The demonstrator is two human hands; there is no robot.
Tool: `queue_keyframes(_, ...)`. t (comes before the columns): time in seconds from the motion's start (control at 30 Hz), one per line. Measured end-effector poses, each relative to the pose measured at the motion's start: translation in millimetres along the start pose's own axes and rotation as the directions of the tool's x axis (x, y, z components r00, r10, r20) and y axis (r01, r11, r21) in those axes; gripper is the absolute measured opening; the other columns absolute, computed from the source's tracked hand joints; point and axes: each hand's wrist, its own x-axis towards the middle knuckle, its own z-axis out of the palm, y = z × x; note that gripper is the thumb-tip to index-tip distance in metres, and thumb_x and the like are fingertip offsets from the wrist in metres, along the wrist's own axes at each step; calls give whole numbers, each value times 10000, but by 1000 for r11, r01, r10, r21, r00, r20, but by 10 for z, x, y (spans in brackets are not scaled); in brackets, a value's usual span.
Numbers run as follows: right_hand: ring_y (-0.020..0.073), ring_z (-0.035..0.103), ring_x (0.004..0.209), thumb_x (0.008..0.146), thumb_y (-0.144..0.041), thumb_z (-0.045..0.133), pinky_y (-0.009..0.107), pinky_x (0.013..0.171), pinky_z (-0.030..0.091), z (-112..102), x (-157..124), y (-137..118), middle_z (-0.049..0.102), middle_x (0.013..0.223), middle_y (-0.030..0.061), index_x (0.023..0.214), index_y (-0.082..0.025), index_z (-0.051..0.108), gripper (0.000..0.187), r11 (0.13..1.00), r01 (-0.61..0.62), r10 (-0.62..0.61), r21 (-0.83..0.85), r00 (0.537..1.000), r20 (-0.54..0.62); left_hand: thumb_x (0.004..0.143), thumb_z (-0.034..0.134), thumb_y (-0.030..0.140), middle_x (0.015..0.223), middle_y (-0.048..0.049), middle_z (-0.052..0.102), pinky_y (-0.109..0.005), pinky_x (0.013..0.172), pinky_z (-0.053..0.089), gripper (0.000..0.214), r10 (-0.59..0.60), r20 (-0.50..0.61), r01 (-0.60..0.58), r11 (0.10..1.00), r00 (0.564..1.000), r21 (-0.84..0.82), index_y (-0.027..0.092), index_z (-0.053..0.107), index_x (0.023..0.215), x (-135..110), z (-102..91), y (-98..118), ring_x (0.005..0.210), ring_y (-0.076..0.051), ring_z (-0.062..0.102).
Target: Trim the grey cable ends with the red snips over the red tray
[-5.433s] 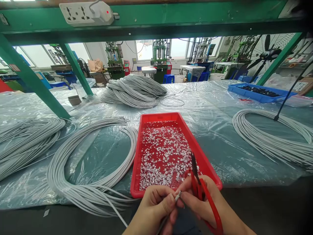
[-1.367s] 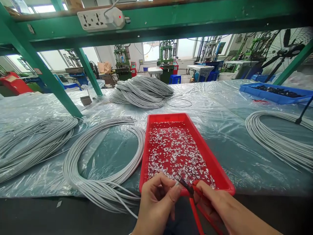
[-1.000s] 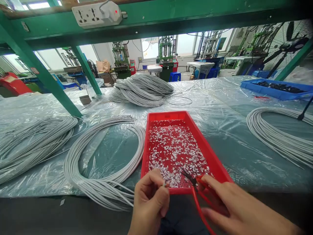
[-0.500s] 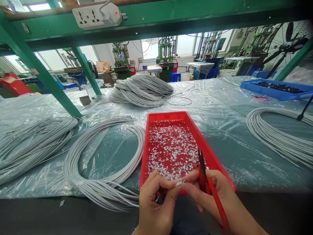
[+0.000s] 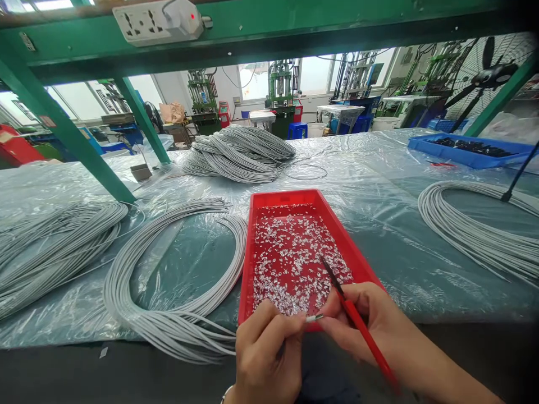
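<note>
My left hand is closed, pinching a grey cable close to its end. The short white cable end sticks out from its fingertips, with a darker tip at the right. My right hand is closed around red-handled scissors, their dark pointed blades angled up and left over the tray. Its thumb and forefinger are at the tip of the cable end. Under and beyond both hands lies a red tray scattered with small silvery scraps.
Left of the tray lies a coil of grey cables, with another coil farther left. A big cable heap lies behind. At right are more coiled cables and a blue tray of black parts. A green frame stands at left.
My right hand has turned the scissors, so the blades now tip left over the tray. The fingers have shifted slightly at the cable end, and more of it shows. The view has shifted a little.
</note>
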Motion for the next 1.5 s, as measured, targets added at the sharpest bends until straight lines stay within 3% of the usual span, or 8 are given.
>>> queue_keyframes(0.23,75,299,457,601,-295,736,208,415,216,-85,57,80,407,517,-75,637,-184,497,266,997,46,-48,57,998,28,770,666,98,576,29,473,-220,488,304,135,-236,118,253,955,965,-155,199,618,695,78,-54,86,520,-91,442)
queue_keyframes(0.43,81,321,494,652,-269,655,212,456,244,-123,40,14,416,552,-71,671,-177,493,187,999,17,-14,-31,995,95,637,832,342,512,35,548,-135,397,373,288,-695,526,856,271,490,-440,138,630,640,171,-88,205,394,-60,530)
queue_keyframes(0.6,110,396,530,653,-298,634,229,483,292,-161,60,20,488,591,-33,682,-171,527,169,997,62,-56,-54,994,97,607,850,398,476,27,587,-96,355,385,339,-583,741,905,-22,334,-425,124,660,673,225,-114,204,368,-64,570)
queue_keyframes(1.13,84,260,442,714,-623,610,220,415,224,-204,381,132,332,507,-87,744,-187,477,457,996,75,-68,-53,991,112,603,814,511,473,61,548,-51,290,207,491,-681,641,908,84,353,-411,116,556,742,210,18,86,296,-11,476)
queue_keyframes(1.27,111,329,489,769,-441,630,241,456,272,-356,406,195,381,517,-51,616,-197,443,343,960,145,-150,-241,989,-1,620,817,488,552,56,575,-49,302,216,474,-688,600,866,83,408,-493,131,622,862,240,-3,47,289,16,446)
queue_keyframes(1.37,213,575,742,761,-293,648,280,643,471,-533,225,349,638,820,60,942,-170,631,220,939,138,-146,-314,989,-2,603,829,474,592,63,573,-43,296,200,469,-721,549,841,84,422,-535,158,653,901,252,-17,48,272,51,375)
queue_keyframes(1.43,315,583,1075,696,-262,633,352,820,538,-624,46,512,530,1334,130,1404,-206,392,750,976,64,-64,-207,998,6,591,838,460,568,71,545,-37,301,195,438,-731,542,830,62,416,-554,161,666,862,255,-15,67,280,63,341)
queue_keyframes(1.5,393,441,1264,698,-346,656,436,994,454,-672,-115,653,392,1471,133,1451,-188,370,822,937,99,-70,-334,993,99,581,849,438,544,81,510,-29,314,195,409,-738,531,816,46,417,-577,164,676,830,258,-11,94,300,67,333)
